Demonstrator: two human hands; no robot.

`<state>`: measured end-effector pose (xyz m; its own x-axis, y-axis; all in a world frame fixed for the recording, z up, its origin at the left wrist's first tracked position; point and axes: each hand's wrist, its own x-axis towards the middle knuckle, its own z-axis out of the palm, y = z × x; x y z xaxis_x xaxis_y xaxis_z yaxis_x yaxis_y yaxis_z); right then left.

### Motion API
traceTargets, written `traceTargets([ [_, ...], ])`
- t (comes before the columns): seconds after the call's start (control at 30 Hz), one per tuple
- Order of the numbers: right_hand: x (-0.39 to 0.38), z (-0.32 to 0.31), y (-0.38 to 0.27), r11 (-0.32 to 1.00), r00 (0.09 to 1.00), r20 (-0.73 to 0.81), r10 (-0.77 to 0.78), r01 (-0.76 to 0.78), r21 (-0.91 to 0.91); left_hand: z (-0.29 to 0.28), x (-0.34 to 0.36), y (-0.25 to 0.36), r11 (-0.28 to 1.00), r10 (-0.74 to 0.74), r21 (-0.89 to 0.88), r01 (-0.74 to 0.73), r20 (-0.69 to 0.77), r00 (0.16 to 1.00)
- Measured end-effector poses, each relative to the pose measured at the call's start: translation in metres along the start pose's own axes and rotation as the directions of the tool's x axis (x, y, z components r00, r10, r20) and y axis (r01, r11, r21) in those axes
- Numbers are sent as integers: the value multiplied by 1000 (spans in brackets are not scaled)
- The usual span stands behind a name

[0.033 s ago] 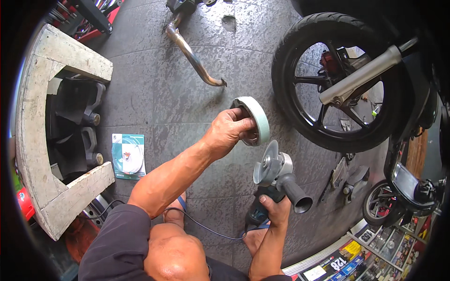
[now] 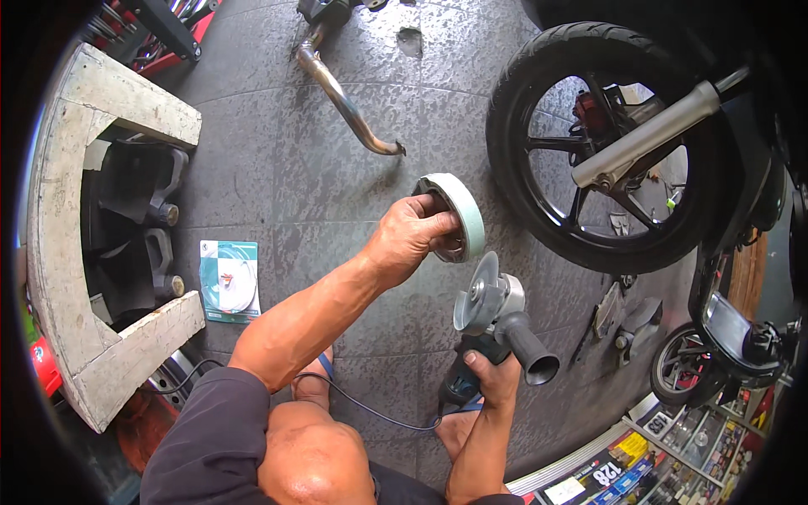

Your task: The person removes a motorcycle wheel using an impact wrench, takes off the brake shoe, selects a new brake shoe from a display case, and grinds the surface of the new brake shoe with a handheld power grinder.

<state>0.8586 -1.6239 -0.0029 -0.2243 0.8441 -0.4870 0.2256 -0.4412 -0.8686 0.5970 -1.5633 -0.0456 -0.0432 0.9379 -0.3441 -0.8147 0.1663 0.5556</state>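
Observation:
My left hand (image 2: 408,236) is closed around a curved brake shoe (image 2: 465,215). Its outer face is a smooth pale green band, turned to the right; the fingers hide part of its inner side. Below and slightly to the right, my right hand (image 2: 495,379) grips the dark body of an angle grinder (image 2: 463,379). The grinder's grey disc (image 2: 478,295) stands on edge just under the brake shoe's lower end, with little or no gap; I cannot tell whether they touch. A black side handle (image 2: 528,347) sticks out from the grinder's metal head, with no hand on it.
The grinder's cord (image 2: 370,410) runs left past my feet. A blister pack (image 2: 229,282) lies on the tiled floor beside a worn white wooden stand (image 2: 63,210). Ahead is a bent exhaust pipe (image 2: 349,109); at right, a motorcycle wheel (image 2: 513,160). Shelved goods (image 2: 673,438) line the lower right.

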Motion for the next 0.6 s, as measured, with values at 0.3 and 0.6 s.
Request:
traceTargets([
  [0.3,-5,7,-15,996,1000,16,11,-12,91,21,1,0,1000,-18,7,18,-29,999],
  [0.6,-4,4,-16,998,997,-56,-53,55,26,34,2,-5,998,-66,1,66,-59,996],
])
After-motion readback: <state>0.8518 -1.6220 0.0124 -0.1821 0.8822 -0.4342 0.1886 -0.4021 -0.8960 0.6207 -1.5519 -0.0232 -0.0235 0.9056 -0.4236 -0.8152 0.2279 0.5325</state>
